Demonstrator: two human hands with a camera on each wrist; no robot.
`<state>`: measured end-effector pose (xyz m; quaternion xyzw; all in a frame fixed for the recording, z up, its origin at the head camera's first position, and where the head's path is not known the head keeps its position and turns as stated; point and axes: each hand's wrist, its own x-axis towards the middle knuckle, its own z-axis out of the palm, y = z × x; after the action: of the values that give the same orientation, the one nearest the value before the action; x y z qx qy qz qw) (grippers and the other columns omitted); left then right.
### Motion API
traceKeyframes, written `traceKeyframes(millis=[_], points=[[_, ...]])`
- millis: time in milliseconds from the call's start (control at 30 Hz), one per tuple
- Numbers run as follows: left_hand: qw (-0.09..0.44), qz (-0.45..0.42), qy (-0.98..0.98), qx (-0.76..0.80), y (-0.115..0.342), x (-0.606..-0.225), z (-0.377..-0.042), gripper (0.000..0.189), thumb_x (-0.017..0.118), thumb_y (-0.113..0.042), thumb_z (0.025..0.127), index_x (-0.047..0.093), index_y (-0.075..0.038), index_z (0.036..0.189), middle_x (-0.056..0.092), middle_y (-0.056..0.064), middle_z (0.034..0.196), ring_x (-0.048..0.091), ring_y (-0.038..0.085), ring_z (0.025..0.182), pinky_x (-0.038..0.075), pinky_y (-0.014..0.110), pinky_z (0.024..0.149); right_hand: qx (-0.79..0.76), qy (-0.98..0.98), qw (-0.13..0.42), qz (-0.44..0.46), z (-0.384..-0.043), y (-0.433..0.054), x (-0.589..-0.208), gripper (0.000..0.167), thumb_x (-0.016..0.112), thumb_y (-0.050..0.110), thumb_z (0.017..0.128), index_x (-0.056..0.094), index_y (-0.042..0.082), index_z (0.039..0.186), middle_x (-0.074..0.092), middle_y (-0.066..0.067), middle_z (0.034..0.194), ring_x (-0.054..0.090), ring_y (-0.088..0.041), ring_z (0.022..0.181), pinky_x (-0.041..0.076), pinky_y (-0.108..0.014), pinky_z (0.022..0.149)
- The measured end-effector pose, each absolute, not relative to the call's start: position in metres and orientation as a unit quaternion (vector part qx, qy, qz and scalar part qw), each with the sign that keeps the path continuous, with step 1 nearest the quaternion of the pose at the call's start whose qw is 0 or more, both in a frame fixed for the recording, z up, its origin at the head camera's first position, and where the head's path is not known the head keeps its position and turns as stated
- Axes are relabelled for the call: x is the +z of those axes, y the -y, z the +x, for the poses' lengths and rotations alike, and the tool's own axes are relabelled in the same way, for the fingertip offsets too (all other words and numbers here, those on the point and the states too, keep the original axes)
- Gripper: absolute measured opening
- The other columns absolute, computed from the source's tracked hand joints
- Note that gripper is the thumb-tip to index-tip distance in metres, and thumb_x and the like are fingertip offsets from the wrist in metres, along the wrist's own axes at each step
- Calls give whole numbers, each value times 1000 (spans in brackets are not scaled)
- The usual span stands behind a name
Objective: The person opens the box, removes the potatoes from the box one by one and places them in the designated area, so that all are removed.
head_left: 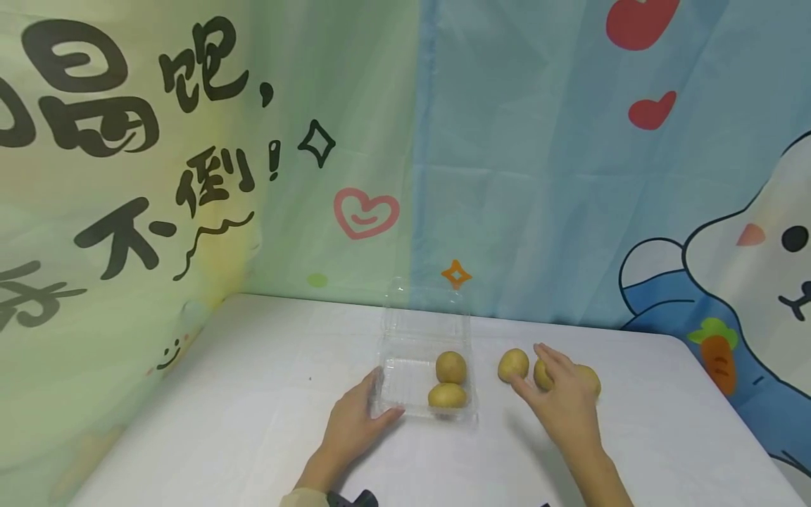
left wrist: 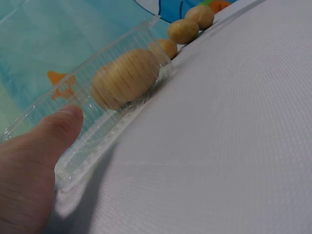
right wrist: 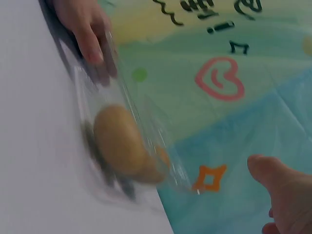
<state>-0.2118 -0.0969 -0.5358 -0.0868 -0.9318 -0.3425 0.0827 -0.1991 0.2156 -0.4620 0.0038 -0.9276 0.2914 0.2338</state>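
Observation:
A clear plastic box (head_left: 405, 384) stands on the table with its hinged lid (head_left: 427, 310) thrown back behind it. Two potatoes (head_left: 450, 367) lie along its right side, one behind the other. My left hand (head_left: 351, 424) grips the box's front left corner, thumb (left wrist: 66, 124) against the front wall. To the right of the box, three loose potatoes (head_left: 513, 365) form a row. Over them hovers my right hand (head_left: 566, 401), fingers spread, partly hiding the middle and right ones. Its thumb tip is close to the leftmost potato; whether they touch I cannot tell.
A white-covered table (head_left: 253, 394) carries everything. Behind it hangs a printed curtain (head_left: 532, 176) with hearts, lettering and a cartoon animal, reaching down to the table's back edge. The raised lid stands close to this curtain.

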Motion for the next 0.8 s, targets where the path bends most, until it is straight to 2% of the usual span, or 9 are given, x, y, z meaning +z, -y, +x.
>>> traceKeyframes(millis=[167, 433, 667, 800], points=[[80, -86, 933, -340, 97, -537, -212, 84, 67, -56, 79, 43, -4, 141, 55, 17, 135, 55, 36, 121, 45, 50, 101, 281, 941, 186, 33, -199, -185, -456, 73, 72, 52, 78, 57, 2, 129, 59, -17, 129, 55, -37, 118, 49, -53, 94], [76, -87, 933, -342, 97, -538, -213, 85, 66, -57, 79, 42, -4, 141, 55, 17, 136, 54, 37, 122, 45, 50, 102, 241, 956, 137, 97, -203, -150, -457, 58, 78, 37, 75, 64, 5, 122, 63, -13, 124, 59, -35, 114, 51, -50, 93], [81, -85, 933, -341, 97, -540, -214, 85, 66, -58, 79, 42, -5, 141, 55, 15, 136, 55, 35, 122, 45, 49, 102, 181, 971, 91, 130, -213, -135, -458, 48, 82, 29, 71, 69, 5, 111, 66, -9, 117, 63, -29, 110, 53, -40, 93], [86, -84, 932, -342, 97, -540, -213, 84, 67, -57, 79, 43, -5, 141, 56, 16, 135, 55, 35, 121, 46, 49, 101, 148, 977, 59, 140, -217, -130, -453, 39, 82, 28, 70, 71, 8, 102, 67, -5, 103, 65, -24, 96, 55, -37, 84]])
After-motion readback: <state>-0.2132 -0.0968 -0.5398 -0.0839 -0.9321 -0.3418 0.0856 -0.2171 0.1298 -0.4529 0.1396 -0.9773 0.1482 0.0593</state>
